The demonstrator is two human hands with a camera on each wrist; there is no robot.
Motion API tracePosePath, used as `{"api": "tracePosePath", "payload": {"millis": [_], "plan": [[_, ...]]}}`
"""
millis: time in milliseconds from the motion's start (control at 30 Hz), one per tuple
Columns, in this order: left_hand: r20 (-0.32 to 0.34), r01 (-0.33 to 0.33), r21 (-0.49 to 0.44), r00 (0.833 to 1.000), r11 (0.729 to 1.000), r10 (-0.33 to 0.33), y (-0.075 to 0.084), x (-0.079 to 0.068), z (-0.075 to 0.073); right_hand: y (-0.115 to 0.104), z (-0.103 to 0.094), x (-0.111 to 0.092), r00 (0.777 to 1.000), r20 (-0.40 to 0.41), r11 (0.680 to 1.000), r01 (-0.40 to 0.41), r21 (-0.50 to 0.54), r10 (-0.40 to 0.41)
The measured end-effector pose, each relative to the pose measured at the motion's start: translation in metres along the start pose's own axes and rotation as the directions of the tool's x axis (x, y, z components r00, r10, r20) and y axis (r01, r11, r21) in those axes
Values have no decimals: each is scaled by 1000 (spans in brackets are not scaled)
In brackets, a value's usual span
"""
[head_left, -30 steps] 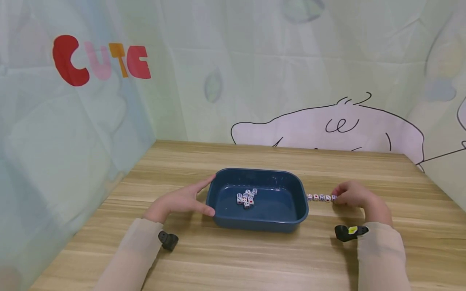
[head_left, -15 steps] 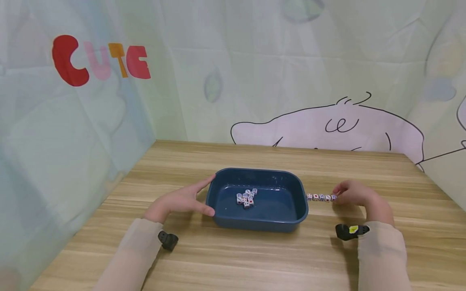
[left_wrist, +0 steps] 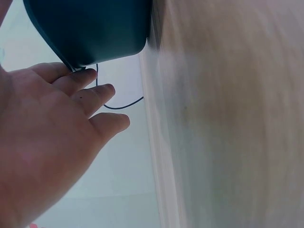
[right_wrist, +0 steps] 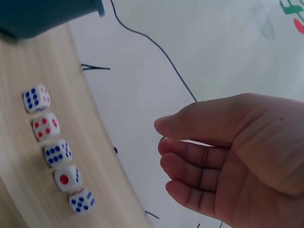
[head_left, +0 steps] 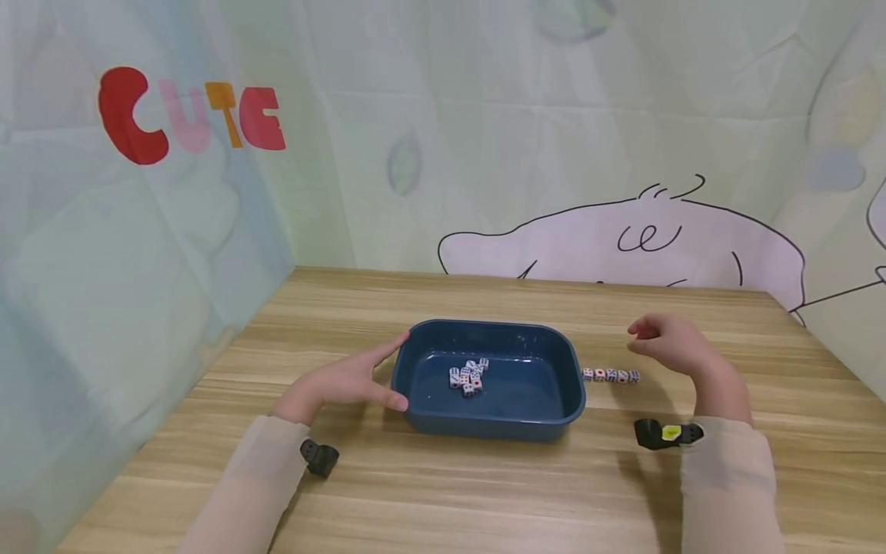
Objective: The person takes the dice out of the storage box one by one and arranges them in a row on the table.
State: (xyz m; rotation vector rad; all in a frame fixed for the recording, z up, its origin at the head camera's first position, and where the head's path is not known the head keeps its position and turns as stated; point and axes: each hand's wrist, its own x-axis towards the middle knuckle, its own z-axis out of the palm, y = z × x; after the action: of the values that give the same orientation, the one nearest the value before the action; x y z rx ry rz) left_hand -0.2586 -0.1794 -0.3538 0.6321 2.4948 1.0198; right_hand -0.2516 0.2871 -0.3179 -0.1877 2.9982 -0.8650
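Note:
My left hand (head_left: 344,380) is at the left end of a dark blue rectangular tray (head_left: 494,429), thumb and fingers spread along its rim. The left wrist view shows the fingertips (left_wrist: 110,89) right at the edge of the tray. Inside the tray lies a small cluster of white dice (head_left: 465,378) with red and blue pips. A straight row of several dice (head_left: 611,375) runs along the table from the tray's right side. My right hand (head_left: 673,344) is raised above the row's right end, fingers loosely bent and thumb apart from them, holding nothing.
The wood-grain table (head_left: 484,500) reaches back to a printed cloth backdrop (head_left: 484,154) with a line-drawn figure. Another cloth wall (head_left: 124,269) with coloured letters borders the left side. A small black camera sits on each wrist (head_left: 320,458).
My right hand has let go of the die at the row's right end and lifted up and back from it. The left hand and the tray stay put.

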Motion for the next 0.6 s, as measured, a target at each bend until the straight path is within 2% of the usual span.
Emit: {"api": "tracePosePath", "payload": {"millis": [400,600], "plan": [[3,2,3,1000,1000,-2,3,-1,0,-35,9,5,995,-52,996,85,-18,-86],[5,1,-2,1000,1000,-1,1,-1,0,-50,16,8,992,-46,993,115,-18,-115]]}}
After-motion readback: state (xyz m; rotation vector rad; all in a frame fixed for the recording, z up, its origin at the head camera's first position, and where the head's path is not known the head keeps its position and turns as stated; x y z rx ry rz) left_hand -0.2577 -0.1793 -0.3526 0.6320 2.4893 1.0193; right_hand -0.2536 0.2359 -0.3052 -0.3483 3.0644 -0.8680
